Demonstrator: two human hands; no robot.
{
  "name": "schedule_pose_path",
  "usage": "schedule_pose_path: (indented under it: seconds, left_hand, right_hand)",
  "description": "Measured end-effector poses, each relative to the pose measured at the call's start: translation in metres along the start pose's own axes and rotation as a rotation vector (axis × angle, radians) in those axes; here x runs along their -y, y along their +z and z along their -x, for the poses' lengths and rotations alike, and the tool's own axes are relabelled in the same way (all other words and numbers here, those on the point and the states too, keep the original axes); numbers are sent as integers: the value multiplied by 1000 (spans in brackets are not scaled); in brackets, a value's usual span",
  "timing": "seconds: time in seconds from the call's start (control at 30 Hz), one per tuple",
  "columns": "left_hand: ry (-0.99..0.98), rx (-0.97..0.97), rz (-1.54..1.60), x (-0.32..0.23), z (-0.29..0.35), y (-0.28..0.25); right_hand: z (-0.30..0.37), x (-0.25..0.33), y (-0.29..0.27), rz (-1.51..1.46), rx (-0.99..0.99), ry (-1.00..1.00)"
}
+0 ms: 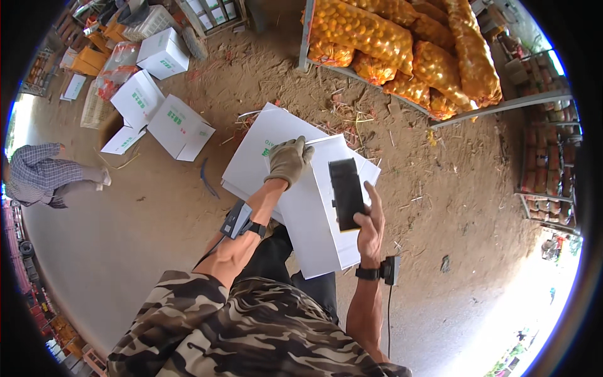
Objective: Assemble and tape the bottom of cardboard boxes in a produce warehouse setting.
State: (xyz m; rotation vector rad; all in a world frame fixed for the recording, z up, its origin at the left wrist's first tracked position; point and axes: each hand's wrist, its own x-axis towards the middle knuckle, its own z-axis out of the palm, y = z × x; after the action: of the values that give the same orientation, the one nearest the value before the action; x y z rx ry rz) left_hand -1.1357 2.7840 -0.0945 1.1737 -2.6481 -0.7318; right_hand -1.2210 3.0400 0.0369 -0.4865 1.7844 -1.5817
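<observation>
My left hand [289, 162], in a grey work glove, has its fingers curled over the edge of a white cardboard carton [308, 220] that lies folded flat. This carton is tilted in front of my legs. Beneath it, to the left, shows another white cardboard sheet [251, 154] with green print. My bare right hand [372, 226] is closed on a flat black phone-like object [345, 195], held upright over the carton's right part. Thumb and fingers grip its lower right side. Both wrists carry strapped-on devices.
Net sacks of round yellow produce [364, 31] fill a metal-framed rack [502, 103] ahead right. Set-up white cartons [179, 125] stand on the dirt floor ahead left, near a cream plastic crate [95, 107]. A person in a checked shirt [38, 169] is bent at far left. Straw litters the floor.
</observation>
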Motion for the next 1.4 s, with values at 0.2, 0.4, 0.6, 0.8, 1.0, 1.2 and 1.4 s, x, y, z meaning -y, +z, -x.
schedule_pose_path:
  seconds: [0.2, 0.4, 0.6, 0.8, 1.0, 1.2, 1.4]
  left_hand:
    - [-41, 102, 55, -5, -4, -1]
    - [-61, 128, 450, -6, -37, -2]
    - [-317, 200, 1239, -58, -61, -19]
    - [-333, -91, 1961, -48, -99, -93]
    - [-40, -7, 631, 33, -43, -115]
    - [-344, 811, 736, -14, 67, -89]
    - [-204, 819, 902, 8, 69, -71]
  right_hand:
    - [43, -54, 23, 257, -84, -88]
    - [46, -64, 24, 311, -88, -198]
    - [56, -75, 29, 397, -113, -182]
    - [49, -95, 39, 636, -192, -538]
    - [49, -88, 38, 539, -188, -425]
    - [56, -97, 30, 520, -164, -489]
    - [56, -91, 35, 533, -85, -464]
